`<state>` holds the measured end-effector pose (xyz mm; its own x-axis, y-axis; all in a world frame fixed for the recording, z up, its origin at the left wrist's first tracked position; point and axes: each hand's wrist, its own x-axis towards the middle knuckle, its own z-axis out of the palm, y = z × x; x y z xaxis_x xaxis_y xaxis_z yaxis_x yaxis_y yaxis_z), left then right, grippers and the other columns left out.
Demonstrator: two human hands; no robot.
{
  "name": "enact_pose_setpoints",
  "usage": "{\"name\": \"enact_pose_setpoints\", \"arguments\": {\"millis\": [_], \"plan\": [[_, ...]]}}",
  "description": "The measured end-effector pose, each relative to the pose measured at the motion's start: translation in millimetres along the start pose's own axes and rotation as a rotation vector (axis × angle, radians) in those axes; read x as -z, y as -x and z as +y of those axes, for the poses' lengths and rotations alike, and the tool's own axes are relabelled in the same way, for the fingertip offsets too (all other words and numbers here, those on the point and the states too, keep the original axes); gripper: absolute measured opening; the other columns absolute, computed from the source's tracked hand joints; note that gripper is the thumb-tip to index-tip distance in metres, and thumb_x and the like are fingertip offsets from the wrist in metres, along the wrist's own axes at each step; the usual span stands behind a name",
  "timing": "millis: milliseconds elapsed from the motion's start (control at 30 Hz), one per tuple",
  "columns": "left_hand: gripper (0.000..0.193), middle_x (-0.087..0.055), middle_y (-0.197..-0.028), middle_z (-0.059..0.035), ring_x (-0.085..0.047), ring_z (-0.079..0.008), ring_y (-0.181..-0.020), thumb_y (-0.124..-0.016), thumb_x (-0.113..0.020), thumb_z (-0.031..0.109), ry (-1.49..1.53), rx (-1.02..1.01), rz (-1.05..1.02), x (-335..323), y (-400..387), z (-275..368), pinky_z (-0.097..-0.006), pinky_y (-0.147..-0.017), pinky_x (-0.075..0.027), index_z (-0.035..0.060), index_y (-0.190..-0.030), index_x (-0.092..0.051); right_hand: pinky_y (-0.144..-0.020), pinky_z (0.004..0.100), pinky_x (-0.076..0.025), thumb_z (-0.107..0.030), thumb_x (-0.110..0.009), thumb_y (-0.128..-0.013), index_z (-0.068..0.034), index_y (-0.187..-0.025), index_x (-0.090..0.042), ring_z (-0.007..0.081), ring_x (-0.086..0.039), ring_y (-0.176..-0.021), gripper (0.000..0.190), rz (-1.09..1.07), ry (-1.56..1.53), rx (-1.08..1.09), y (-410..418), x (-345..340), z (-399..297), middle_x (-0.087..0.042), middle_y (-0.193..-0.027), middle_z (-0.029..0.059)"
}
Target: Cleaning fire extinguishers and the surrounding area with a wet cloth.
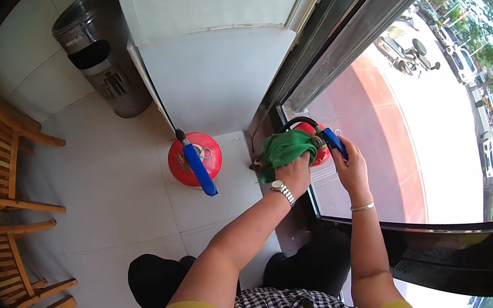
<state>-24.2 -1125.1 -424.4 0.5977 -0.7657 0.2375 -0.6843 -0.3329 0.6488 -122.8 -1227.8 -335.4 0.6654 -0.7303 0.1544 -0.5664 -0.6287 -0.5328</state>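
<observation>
A red fire extinguisher [321, 156] stands by the window at the lower wall corner, its upper left part hidden behind a green cloth [289, 147]. My left hand [294, 176], below a metal wristwatch [282, 192], holds the cloth against the extinguisher's left side. My right hand [351, 164] grips the blue handle [333, 142] of this extinguisher; a black hose curves over its top. Left of my hands, a second red fire extinguisher [179, 167] stands upright on the tiled floor, its blue handle [200, 171] pointing towards me, untouched.
Wooden chairs [10, 169] stand at the left. A metal trash bin [120, 84] is at the upper left, beside a white panel [218, 74]. The dark window frame [330, 46] runs along the right; outside are a motorcycle [402, 54] and parked cars. My knees are below.
</observation>
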Motion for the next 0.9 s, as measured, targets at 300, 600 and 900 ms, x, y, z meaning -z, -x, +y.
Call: {"name": "enact_pose_setpoints", "arguments": {"millis": [300, 600, 900], "plan": [[0.028, -0.063, -0.101, -0.0089, -0.061, -0.0261, -0.097, -0.083, -0.052, 0.014, -0.274, -0.320, -0.245, 18.4, 12.8, 0.9, -0.0392, -0.083, -0.050, 0.0099, -0.110, -0.061, -0.084, 0.0395, -0.047, -0.012, -0.055, -0.088, -0.004, -0.121, -0.056, 0.0349, -0.060, -0.098, 0.034, -0.015, 0.061, 0.038, -2.7, 0.5, 2.3, -0.061, -0.108, 0.0197], [0.015, -0.064, -0.070, -0.0095, -0.066, -0.0265, -0.062, -0.085, -0.051, 0.014, -0.168, -0.211, -0.169, 21.7, 5.4, 5.1, -0.0389, -0.050, -0.053, 0.0100, -0.096, -0.059, -0.087, 0.0417, -0.046, -0.017, -0.055, -0.089, -0.007, -0.121, -0.056, 0.0363, -0.058, -0.104, 0.034, -0.011, 0.036, -0.009, -0.1, 3.3, 3.0, -0.060, -0.112, 0.0190], [0.022, -0.062, -0.098, -0.0242, -0.060, -0.0394, -0.092, -0.091, -0.050, 0.014, 0.267, 0.242, -0.108, 36.4, 74.1, -52.0, -0.0479, -0.078, -0.048, -0.0022, -0.105, -0.053, -0.089, 0.0406, -0.046, -0.016, -0.054, -0.088, -0.010, -0.122, -0.056, 0.0349, -0.057, -0.107, 0.034, -0.040, 0.055, -0.059, 1.5, 4.0, 3.6, -0.060, -0.115, 0.0169]]}}
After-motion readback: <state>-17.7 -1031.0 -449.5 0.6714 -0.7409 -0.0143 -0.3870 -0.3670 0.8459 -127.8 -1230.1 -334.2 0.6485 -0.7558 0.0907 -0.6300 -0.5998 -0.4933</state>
